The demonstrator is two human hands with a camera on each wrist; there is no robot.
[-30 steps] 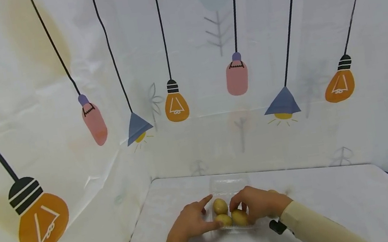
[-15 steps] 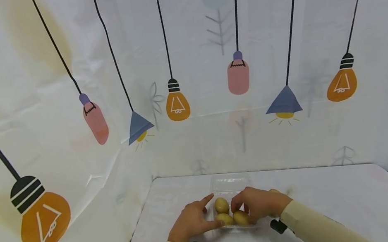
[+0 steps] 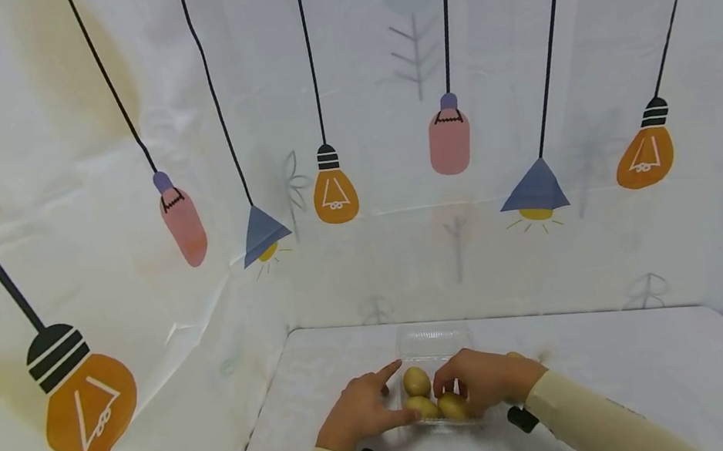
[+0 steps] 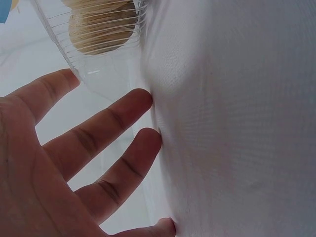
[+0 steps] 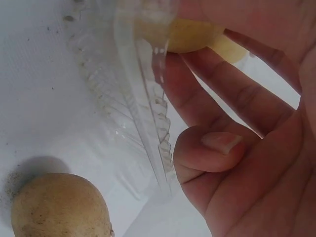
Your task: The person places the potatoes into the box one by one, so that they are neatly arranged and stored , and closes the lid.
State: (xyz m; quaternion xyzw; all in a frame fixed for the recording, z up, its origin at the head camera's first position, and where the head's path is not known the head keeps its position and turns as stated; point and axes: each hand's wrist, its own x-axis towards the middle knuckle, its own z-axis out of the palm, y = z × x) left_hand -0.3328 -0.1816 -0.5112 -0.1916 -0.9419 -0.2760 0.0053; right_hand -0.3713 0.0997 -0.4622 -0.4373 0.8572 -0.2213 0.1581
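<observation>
A clear plastic clamshell box (image 3: 431,341) lies with its lid folded back on the white table. Two potatoes, one farther back (image 3: 416,382) and one at the front (image 3: 421,408), sit in its left part. My right hand (image 3: 489,378) reaches over the box's right side, fingers and thumb around a third potato (image 3: 452,405) at the front right. My left hand (image 3: 360,414) spans the left side, thumb at the front rim and index finger toward the back. In the left wrist view its fingers (image 4: 116,116) are spread and nearly straight, one fingertip at the box's ribbed wall (image 4: 57,42).
Another potato (image 5: 59,207) lies on the table to the right of the box, mostly behind my right hand in the head view. Dirt specks (image 3: 544,356) dot the cloth near it. A white curtain (image 3: 403,266) printed with lamps stands behind the table.
The head view has shifted slightly, so the scene sits a little farther right. Both hands and the potatoes keep nearly the same places relative to the box.
</observation>
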